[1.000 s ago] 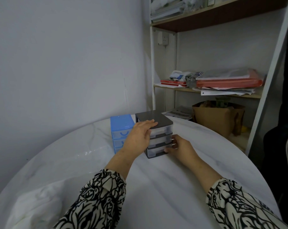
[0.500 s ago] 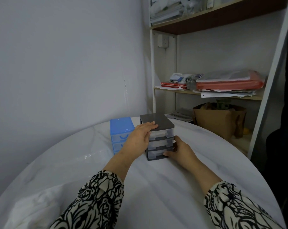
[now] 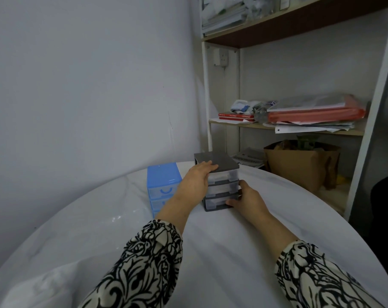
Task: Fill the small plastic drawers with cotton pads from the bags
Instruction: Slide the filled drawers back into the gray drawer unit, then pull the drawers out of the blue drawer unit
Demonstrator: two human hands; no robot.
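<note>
A small grey drawer unit (image 3: 222,167) with three clear drawers stands on the round white table (image 3: 222,241). My left hand (image 3: 195,181) lies over its left side, fingers stretched flat across the grey top. My right hand (image 3: 246,200) is at the lower right corner, thumb on the front of the bottom drawer, fingers round the side. A blue drawer unit (image 3: 163,181) stands just left of the grey one, partly hidden by my left arm. A clear plastic bag (image 3: 33,283) with something white inside lies at the table's near left.
A shelf rack (image 3: 286,127) with papers, red folders and books stands behind the table on the right. A brown paper bag (image 3: 299,167) sits on the floor under it. A wall runs along the left.
The hands have stayed on the grey unit. The view has drifted slightly, and the unit sits a little lower and farther right in the frame than a second ago.
</note>
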